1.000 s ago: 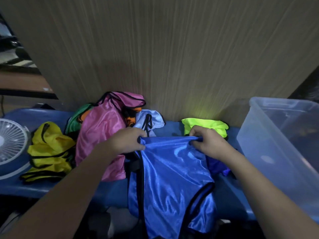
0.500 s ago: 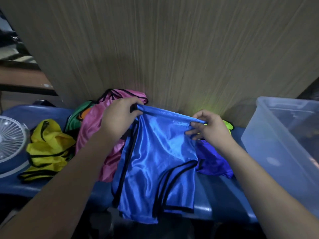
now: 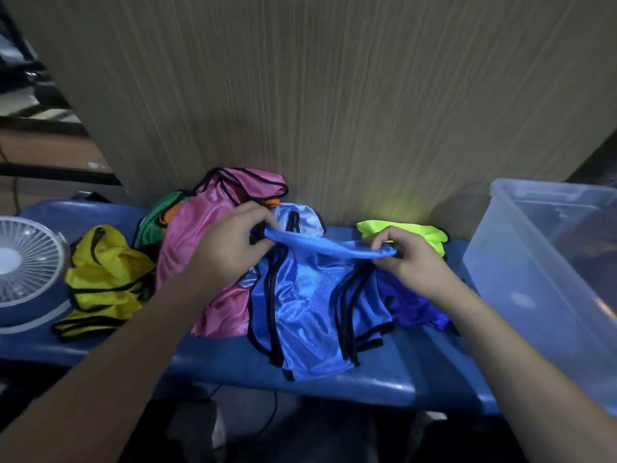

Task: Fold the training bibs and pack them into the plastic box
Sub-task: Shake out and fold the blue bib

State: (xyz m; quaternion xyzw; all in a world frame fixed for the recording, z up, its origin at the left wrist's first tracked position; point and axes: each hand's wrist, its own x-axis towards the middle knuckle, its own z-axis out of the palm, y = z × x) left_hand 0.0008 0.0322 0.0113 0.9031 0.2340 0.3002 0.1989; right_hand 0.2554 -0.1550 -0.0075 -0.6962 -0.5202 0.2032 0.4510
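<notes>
Along the worktop's [image 3: 334,379] back edge, heaped pink bib [image 3: 200,248], yellow bib [image 3: 103,272], fan [image 3: 26,262] cut off left, plastic box [image 3: 534,262] at right end, both hands' fingers pinching blue bib [image 3: 310,312], left hand [image 3: 230,238], right hand [image 3: 410,259].

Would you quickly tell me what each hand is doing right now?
Left hand: closed, pinching one end of the blue bib's folded top edge.
Right hand: closed, pinching the other end of that edge.

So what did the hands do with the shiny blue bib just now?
Both hands kept pinching the blue bib's top edge and lifted it; its hanging bottom came up onto the bench, bunched shorter. The pink bib, yellow bib and plastic box stayed put.
</notes>
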